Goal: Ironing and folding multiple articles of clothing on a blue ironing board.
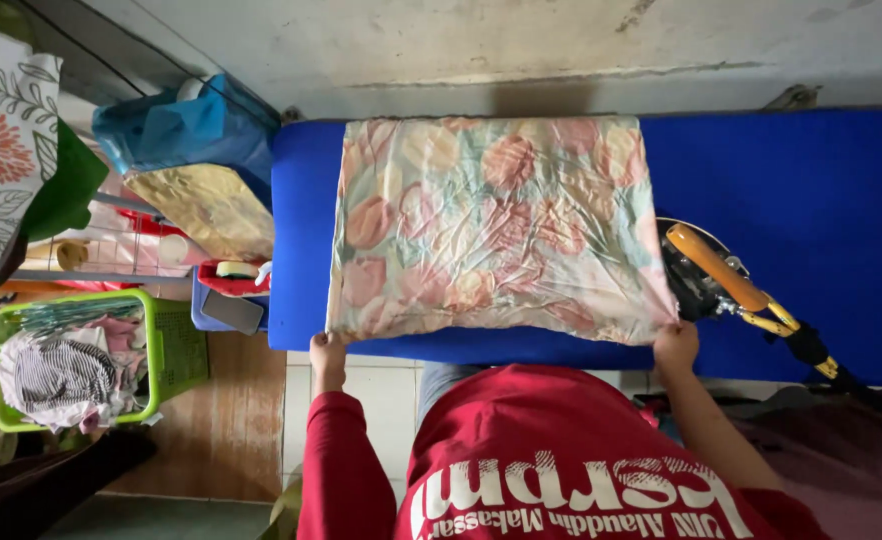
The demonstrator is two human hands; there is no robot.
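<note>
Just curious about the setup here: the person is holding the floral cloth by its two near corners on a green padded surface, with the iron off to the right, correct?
Not quite. In the head view the padded surface is blue, not green. The rest holds: the left hand and right hand grip the floral cloth at its near corners, and the iron sits to the right.

Both hands, left hand [327, 352] and right hand [675, 345], pinch the near corners of a floral fabric pillowcase [496, 225] spread flat on a blue padded bench [811, 200].

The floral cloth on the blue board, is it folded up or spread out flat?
Spread flat: the floral cloth lies as one rectangle on the blue board, its near corners pinched by the left hand and right hand.
</note>
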